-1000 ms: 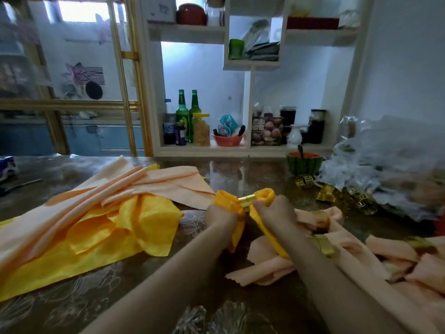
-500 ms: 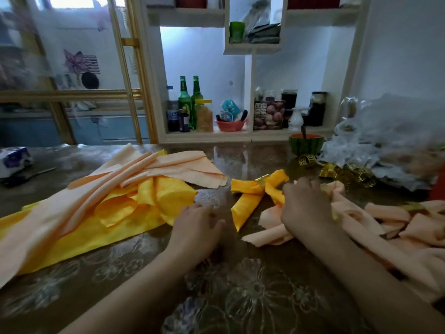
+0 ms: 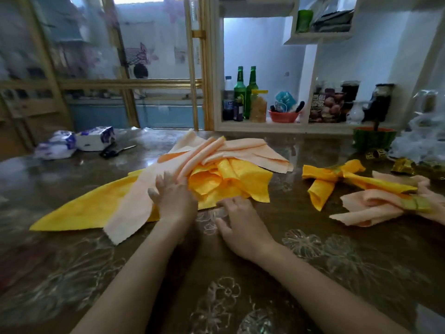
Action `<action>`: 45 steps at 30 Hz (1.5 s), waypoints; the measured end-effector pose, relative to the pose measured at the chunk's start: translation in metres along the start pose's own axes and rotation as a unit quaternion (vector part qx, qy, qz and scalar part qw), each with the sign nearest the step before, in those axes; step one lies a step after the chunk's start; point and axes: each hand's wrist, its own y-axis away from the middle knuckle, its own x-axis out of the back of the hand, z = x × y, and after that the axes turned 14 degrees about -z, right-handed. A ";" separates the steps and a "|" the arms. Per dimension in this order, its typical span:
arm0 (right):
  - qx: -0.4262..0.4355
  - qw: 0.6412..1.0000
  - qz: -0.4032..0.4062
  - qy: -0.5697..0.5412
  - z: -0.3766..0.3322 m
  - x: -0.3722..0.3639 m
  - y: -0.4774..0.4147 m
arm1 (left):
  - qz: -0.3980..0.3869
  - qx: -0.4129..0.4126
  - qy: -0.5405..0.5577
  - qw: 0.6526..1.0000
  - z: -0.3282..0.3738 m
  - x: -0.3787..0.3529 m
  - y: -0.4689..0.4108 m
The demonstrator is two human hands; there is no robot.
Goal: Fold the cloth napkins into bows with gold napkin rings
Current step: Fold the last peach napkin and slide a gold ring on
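A loose heap of peach napkins (image 3: 216,150) and yellow napkins (image 3: 231,182) lies at the middle of the table. My left hand (image 3: 172,195) rests on the heap where peach meets yellow, fingers spread. My right hand (image 3: 238,220) lies flat on the table with its fingertips at the near edge of the yellow cloth. A finished yellow bow (image 3: 334,179) with a gold ring lies to the right. Peach bows (image 3: 375,206) with a gold ring (image 3: 417,204) lie beside it. Loose gold rings (image 3: 407,165) sit further right.
The table (image 3: 313,261) has a dark flowered cover. White packets (image 3: 79,143) and scissors (image 3: 115,151) lie at the far left. A green watermelon-pattern bowl (image 3: 373,138) and crumpled clear plastic (image 3: 423,138) stand at the far right. Shelves with bottles (image 3: 245,92) rise behind the table.
Both hands let go of the yellow bow, which now lies on the table at the right. They moved left to the napkin heap, and the view turned left with them.
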 end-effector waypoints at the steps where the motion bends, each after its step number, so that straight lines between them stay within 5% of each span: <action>1: 0.013 1.000 0.003 0.011 -0.011 -0.010 -0.008 | -0.009 0.040 0.017 0.999 -0.017 0.004 -0.007; 8: 0.018 0.997 0.046 -0.057 0.005 -0.014 -0.007 | 0.024 0.092 0.087 0.992 -0.022 0.029 -0.010; 13: 0.003 0.953 0.085 -0.290 0.001 -0.002 -0.009 | 0.121 -0.096 0.127 0.980 0.002 0.051 0.024; 18: -0.066 0.808 0.054 -0.582 0.008 0.026 -0.002 | -0.078 -0.308 0.180 0.931 0.033 0.035 0.054; 21: -0.093 0.806 0.019 -0.585 0.012 0.032 0.012 | -0.152 -0.335 0.219 0.904 0.043 0.011 0.067; 23: -0.145 0.814 0.050 -0.560 0.015 0.034 0.017 | -0.260 -0.295 0.330 0.858 0.048 0.002 0.078; 25: -0.188 0.817 0.103 -0.535 0.019 0.037 0.019 | -0.397 -0.191 0.517 0.734 0.051 0.002 0.087; 26: -0.196 0.826 0.132 -0.512 0.018 0.041 0.022 | -0.409 -0.148 0.587 0.682 0.048 0.004 0.092; 27: -0.193 0.844 0.159 -0.475 0.016 0.048 0.030 | -0.379 -0.133 0.627 0.668 0.040 0.005 0.093; 28: -0.174 0.870 0.183 -0.424 0.012 0.054 0.039 | -0.318 -0.132 0.643 0.684 0.032 0.007 0.095; 31: -0.065 0.947 0.152 -0.276 -0.003 0.069 0.073 | -0.091 -0.110 0.558 0.818 -0.005 0.000 0.093; 35: 0.014 0.994 0.007 -0.109 -0.031 0.068 0.123 | -0.134 -0.077 0.445 0.882 -0.011 0.011 0.108; 37: 0.048 0.995 -0.074 -0.041 -0.046 0.062 0.145 | -0.154 -0.048 0.268 0.950 -0.003 0.014 0.112; 40: 0.069 0.950 -0.159 -0.260 -0.063 0.048 0.165 | -0.115 -0.047 0.045 0.991 0.000 0.017 0.123; 42: 0.033 0.923 -0.075 -0.376 -0.051 0.036 0.163 | -0.103 -0.028 0.038 0.994 -0.007 0.014 0.125; 45: -0.138 0.976 0.082 -0.149 -0.011 0.032 0.145 | -0.055 -0.013 0.107 0.993 -0.021 0.014 0.123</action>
